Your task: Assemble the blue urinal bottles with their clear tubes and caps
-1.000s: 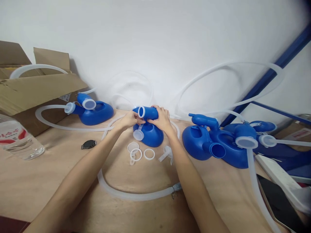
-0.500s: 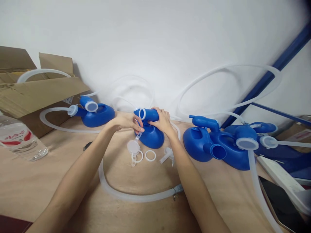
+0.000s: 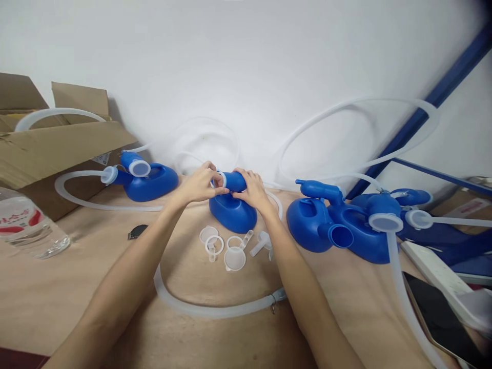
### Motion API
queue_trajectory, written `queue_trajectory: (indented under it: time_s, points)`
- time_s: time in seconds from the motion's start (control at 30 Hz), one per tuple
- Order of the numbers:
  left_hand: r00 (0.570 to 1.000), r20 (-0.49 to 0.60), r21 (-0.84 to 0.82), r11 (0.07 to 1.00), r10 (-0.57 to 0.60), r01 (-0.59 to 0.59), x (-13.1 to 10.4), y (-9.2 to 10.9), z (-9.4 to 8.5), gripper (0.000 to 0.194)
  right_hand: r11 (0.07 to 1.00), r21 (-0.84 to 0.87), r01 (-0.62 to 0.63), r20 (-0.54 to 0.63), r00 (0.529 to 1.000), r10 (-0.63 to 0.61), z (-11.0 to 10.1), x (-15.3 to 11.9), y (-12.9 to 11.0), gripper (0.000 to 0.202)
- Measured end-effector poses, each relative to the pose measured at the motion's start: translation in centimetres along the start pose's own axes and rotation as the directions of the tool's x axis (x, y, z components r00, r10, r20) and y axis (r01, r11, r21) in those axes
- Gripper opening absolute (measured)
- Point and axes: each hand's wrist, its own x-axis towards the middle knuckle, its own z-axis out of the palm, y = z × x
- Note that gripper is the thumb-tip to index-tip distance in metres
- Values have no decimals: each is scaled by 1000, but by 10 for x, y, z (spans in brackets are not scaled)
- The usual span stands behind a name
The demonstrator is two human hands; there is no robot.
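Wall [image 3: 246, 61]: white, along the far side, with thin clear tubing [image 3: 338, 106] looped against it.
Table [image 3: 184, 343]: pale wood, under everything.
Cardboard box [image 3: 65, 154]: far left, flaps open.
Right blue bottles [image 3: 361, 230]: crowded together, well apart from the hands.
Left blue bottle [image 3: 151, 187]: just beside the box.
Middle blue bottle [image 3: 232, 215]: on the table, far centre, between the hands.
Near hose [image 3: 207, 310]: curves across the near table; the left forearm covers part of it, and its clipped end meets the right forearm's edge.
Water bottle [image 3: 33, 225]: left, near the box.
Phone [image 3: 438, 315]: near right.
Right hand [image 3: 251, 189]: wrapped around the middle bottle's blue neck.
Left hand [image 3: 205, 183]: fingers bent onto the white collar [image 3: 224, 180] at the neck's mouth.
Clear spout [image 3: 259, 243]: just left of the right forearm, partly hidden.
Clear caps [image 3: 234, 258]: two, in front of the middle bottle.
Watch [image 3: 137, 232]: partly behind the left forearm.
White rings [image 3: 216, 253]: two, each overlapping a cap.
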Motion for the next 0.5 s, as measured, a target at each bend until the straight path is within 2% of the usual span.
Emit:
queue_trajectory:
  time_s: [0.07,0.13,0.2,0.3,0.37,0.4,0.47,0.5]
  points:
    - [997,66,19,999,29,-31,-3,3,-12,34,1000,-17,14,11,1000,-14,-1,0,0,71]
    - [986,167,23,1000,4,-8,-8,3,-24,38,1000,-7,15,13,1000,-15,-3,0,0,69]
    - [948,315,41,998,-55,44,-13,2,-33,38,999,39,3,8,1000,-3,-5,-1,1,71]
    - [872,477,75,993,-113,88,-18,2,-37,38,993,117,-6,25,1000,3,-11,-2,8,95]
    - [848,520,43,995,-104,95,-17,5,-34,41,989,148,9,56,998,-17,-17,-2,18,106]
    - [842,532,15,996,-86,92,-16,7,-32,43,987,160,21,71,997,-32,-20,-3,24,104]
    - [856,512,-8,997,-63,78,-14,10,-28,43,981,187,44,86,994,-61,-25,-3,38,87]
    - [886,457,17,997,-76,76,-13,11,-27,45,977,209,48,86,994,-67,-26,-3,44,75]
